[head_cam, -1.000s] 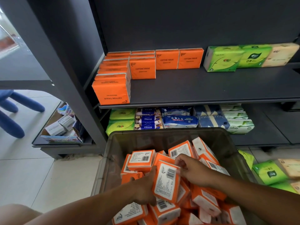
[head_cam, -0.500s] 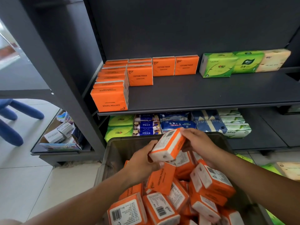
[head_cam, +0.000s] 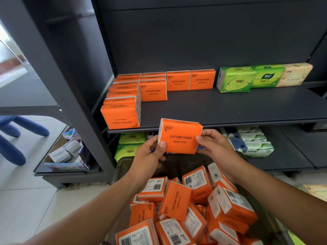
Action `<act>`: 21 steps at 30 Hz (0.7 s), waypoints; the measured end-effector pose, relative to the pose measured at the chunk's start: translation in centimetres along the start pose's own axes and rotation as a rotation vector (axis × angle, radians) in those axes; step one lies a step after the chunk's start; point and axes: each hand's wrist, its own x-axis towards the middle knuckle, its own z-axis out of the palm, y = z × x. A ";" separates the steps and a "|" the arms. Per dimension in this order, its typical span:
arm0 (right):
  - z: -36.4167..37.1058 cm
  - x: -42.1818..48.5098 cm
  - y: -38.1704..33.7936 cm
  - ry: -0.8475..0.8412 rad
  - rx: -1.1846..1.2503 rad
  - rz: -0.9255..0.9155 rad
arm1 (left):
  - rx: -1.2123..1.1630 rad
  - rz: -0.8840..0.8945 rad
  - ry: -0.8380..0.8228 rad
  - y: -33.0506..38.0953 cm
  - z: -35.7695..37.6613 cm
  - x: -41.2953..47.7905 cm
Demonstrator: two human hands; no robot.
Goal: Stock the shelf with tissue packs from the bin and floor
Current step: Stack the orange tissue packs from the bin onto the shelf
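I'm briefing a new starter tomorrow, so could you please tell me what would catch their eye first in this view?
First, the orange tissue pack marked COTTON TISSUE, held at centre by the left hand and right hand before the shelf edge. Below it, the bin is heaped with jumbled orange packs; shelved orange packs line the shelf's left side, green packs its right.

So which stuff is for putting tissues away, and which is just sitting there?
For the job: the orange pack, gripped by the left hand and right hand; loose orange packs in the bin; the shelf with its orange rows.

Just lying about: blue plastic legs; small white boxes on the left; lower-shelf packs.
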 end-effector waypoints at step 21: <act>0.1 3.4 -1.1 0.019 -0.138 -0.162 | -0.006 0.151 0.271 1.7 3.0 4.3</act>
